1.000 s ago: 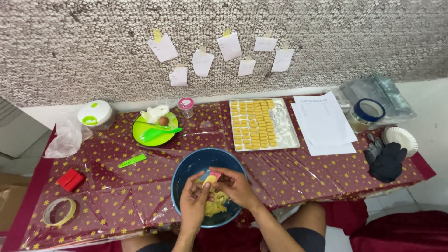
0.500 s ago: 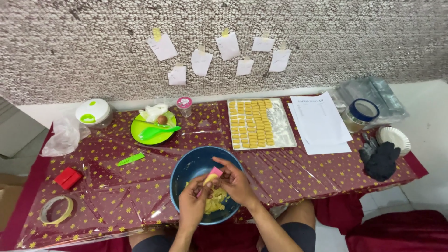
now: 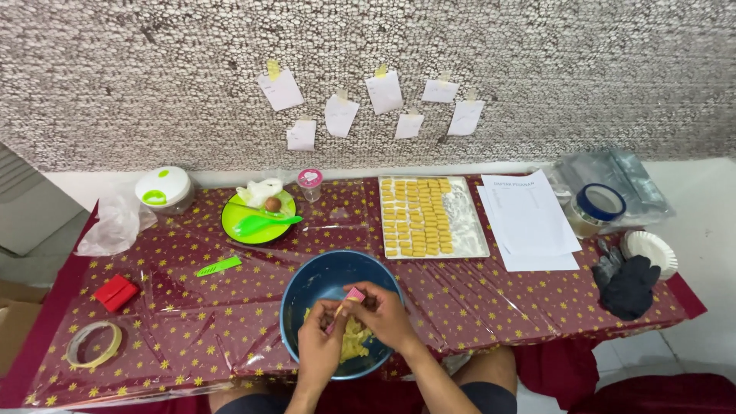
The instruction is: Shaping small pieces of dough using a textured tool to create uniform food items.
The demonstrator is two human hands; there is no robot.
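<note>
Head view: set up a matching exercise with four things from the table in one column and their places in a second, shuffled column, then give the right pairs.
Things:
1. blue bowl
2. tray of yellow pieces
3. roll of tape
4. black gloves

Places:
A. near the table's left front corner
B. at the right end, beside a paper plate
C. under both hands, the left hand and the right hand
D. at the back, left of the white sheets of paper

Pairs: 1-C, 2-D, 3-A, 4-B
</note>
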